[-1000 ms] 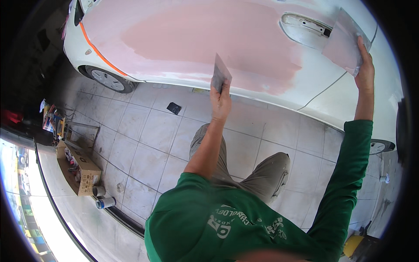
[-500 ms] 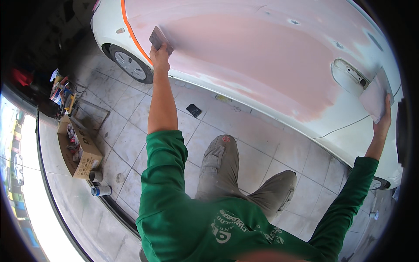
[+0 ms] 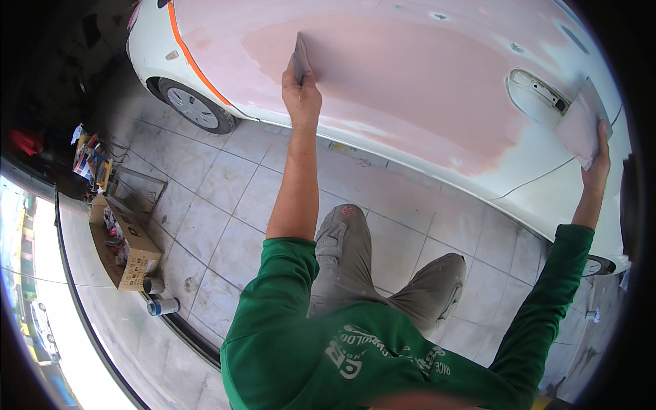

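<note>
My left hand (image 3: 302, 96) grips a thin grey flat spreader (image 3: 299, 49) against the pink-coated door panel (image 3: 403, 82) of a white car, right of an orange tape strip (image 3: 195, 63). At the far right, my right hand (image 3: 593, 167) holds a thin, pale flat sheet or plate (image 3: 577, 126) beside the open door-handle recess (image 3: 540, 92). Whether the plate touches the car, I cannot tell.
The car's front wheel (image 3: 193, 106) rests on the tiled floor (image 3: 232, 198). At left are an open cardboard box (image 3: 140, 266), tins (image 3: 162, 306), a pile of tools (image 3: 92, 160) and another vehicle's pale panel (image 3: 89, 321). My knees are below the door.
My left hand and spreader swept toward the orange tape, then moved back rightward along the panel. My right hand with the plate has shifted in view as the camera moved.
</note>
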A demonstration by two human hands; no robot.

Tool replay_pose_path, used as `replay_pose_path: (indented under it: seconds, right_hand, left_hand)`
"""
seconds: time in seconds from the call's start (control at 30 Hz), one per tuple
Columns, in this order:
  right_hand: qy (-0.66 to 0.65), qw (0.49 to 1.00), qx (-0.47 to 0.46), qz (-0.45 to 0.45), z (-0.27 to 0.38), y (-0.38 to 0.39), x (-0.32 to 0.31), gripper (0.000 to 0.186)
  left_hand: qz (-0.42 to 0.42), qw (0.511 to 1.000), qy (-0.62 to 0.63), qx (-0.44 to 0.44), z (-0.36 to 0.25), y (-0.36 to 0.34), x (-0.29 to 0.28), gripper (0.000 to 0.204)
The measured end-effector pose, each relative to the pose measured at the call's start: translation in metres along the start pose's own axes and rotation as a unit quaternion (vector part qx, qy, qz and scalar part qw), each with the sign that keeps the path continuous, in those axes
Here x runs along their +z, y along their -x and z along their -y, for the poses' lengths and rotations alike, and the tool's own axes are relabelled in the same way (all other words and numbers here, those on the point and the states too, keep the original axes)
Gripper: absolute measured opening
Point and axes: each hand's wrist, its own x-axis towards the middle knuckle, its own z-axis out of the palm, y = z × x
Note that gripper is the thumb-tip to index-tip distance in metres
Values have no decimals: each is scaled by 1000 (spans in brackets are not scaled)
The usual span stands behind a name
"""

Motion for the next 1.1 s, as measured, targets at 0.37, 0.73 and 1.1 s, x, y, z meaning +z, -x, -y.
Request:
replay_pose_path:
  seconds: [0.37, 0.73, 1.1]
  right_hand:
    - [17, 999, -7, 33, 11, 27, 28, 74]
    - [-13, 997, 34, 68, 9, 36, 18, 67]
    - [-376, 865, 324, 76, -159, 229, 95, 41]
  left_hand:
    - [85, 994, -24, 65, -115, 225, 234, 60]
    - [294, 942, 132, -96, -92, 326, 280, 46]
    - [365, 903, 51, 221, -139, 234, 101, 55]
